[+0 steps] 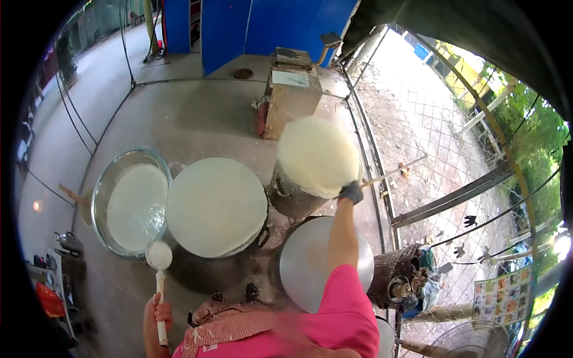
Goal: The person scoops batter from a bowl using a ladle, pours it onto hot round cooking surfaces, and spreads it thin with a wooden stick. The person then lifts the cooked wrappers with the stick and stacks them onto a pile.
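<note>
My left hand (160,313) is closed around the pale handle of a ladle (159,256). The ladle's bowl is by the rim of a large metal basin (100,224) of white batter (138,206). A thin, round, pale pancake (218,206) covers the griddle beside the basin. My right arm reaches forward over a bare round griddle (304,262). In a dark glove, my right hand (351,192) is closed at the near right edge of another pale pancake (316,152), above a dark drum (292,194). The glove hides the fingertips.
A worn box-like stand (292,98) is behind the drum. Wire fencing (441,113) runs along the right, where a thin stick (397,169) lies near my right hand. A rusty cylinder (394,277) and a fan (468,340) are at lower right. Blue panels (274,27) are at the back.
</note>
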### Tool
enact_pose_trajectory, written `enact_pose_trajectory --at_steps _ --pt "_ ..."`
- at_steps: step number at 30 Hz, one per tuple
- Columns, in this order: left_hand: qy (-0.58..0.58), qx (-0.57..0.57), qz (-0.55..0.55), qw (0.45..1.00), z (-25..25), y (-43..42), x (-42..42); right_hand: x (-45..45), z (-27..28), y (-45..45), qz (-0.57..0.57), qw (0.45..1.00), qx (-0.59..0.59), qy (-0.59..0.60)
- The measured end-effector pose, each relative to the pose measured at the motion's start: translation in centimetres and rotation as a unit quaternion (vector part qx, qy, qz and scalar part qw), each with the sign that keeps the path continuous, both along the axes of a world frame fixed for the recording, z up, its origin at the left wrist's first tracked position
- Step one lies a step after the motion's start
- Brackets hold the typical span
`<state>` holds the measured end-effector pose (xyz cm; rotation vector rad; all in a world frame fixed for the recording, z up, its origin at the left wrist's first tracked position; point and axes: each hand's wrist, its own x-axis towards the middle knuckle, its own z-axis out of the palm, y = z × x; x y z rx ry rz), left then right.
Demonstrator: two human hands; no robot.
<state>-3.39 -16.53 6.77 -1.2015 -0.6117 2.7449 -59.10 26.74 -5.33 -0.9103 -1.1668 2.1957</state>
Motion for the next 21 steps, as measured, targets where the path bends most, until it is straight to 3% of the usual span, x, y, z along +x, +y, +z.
enact_pose_trajectory --at_steps 4,7,9,11,13,15,17,19,21 --pt "0.02 -0.027 0.009 0.999 1.0 1.2 -0.3 1.8 -2.6 -1.9 -0.016 0.986 0.017 -0.165" --pt "0.054 -0.024 0.022 0.998 1.0 1.9 -0.1 0.8 -0.6 -1.5 0.003 0.989 0.054 -0.137" --pt "0.022 -0.02 0.049 0.998 1.4 2.5 -0.3 0.3 1.7 -1.1 0.063 0.958 0.115 -0.255" --pt "0.027 -0.01 0.048 0.998 1.6 2.7 -0.7 -0.8 -1.4 0.1 0.047 0.954 0.178 -0.235" --pt "0.034 0.005 0.045 0.998 1.2 2.2 -0.6 0.1 -2.0 0.6 0.039 0.915 0.3 -0.267" --pt "0.038 -0.028 0.044 0.998 0.4 1.7 -0.1 -1.1 -6.7 3.7 0.088 0.957 0.216 -0.171" --pt "0.042 -0.065 0.028 0.997 -0.2 0.4 0.2 3.3 -0.8 1.5 0.123 0.876 0.376 -0.277" --pt "0.085 -0.058 0.012 0.995 -1.1 -1.5 0.3 4.0 -1.0 1.5 0.139 0.726 0.608 -0.289" --pt "0.131 -0.074 0.014 0.989 -3.1 -3.4 1.4 7.5 2.7 -3.0 0.179 0.727 0.626 -0.22"
